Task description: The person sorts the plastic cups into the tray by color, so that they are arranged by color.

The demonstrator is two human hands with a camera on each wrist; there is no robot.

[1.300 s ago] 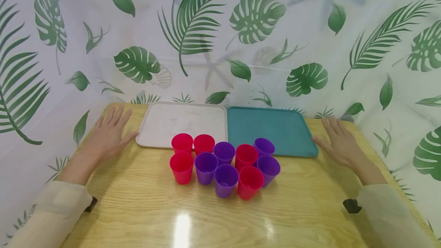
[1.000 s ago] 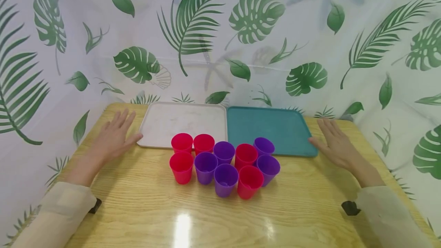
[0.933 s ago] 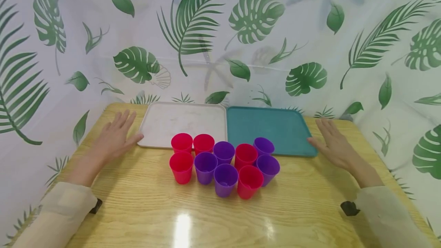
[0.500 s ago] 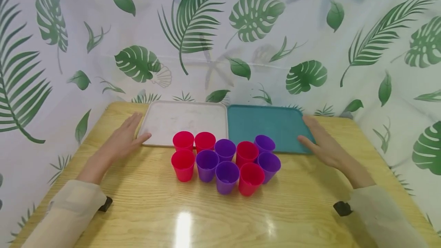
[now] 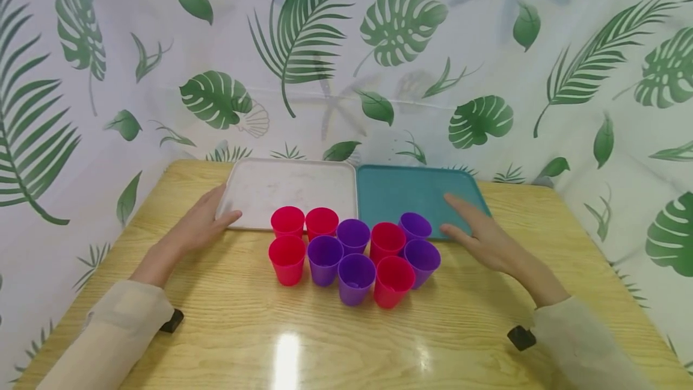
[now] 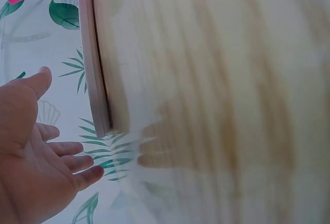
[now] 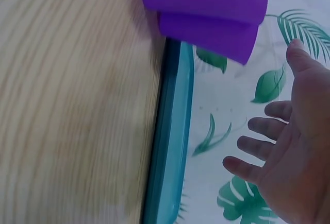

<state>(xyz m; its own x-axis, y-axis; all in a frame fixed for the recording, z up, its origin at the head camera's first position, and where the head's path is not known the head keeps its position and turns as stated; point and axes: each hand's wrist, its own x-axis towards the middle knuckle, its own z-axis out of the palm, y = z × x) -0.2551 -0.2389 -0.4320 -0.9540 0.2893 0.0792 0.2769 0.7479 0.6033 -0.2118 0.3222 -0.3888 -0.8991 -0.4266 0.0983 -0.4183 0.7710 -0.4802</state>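
Several red cups (image 5: 287,263) and purple cups (image 5: 355,281) stand upright, mouths up, in a close group mid-table. My left hand (image 5: 201,221) is at the left edge of the white tray (image 5: 254,176), thumb over its near corner, holding nothing. In the left wrist view, that hand (image 6: 41,152) has its fingers loosely extended beside the tray's rim. To the right of the purple cups, my right hand (image 5: 489,242) reaches over the teal tray (image 5: 411,182), thumb and fingers apart. The right wrist view shows this hand (image 7: 294,147) empty, with purple cups (image 7: 206,0) ahead.
Side by side at the back of the wooden table (image 5: 227,318) lie the two trays, their near edges partly behind the cups. A leaf-printed cloth (image 5: 319,35) hangs behind and along the sides. Dark wrist devices (image 5: 521,337) sit below the sleeves.
My right hand has moved left from the teal tray's right edge, over the tray and closer to the purple cups. My left hand has shifted slightly right. The cups keep their places.
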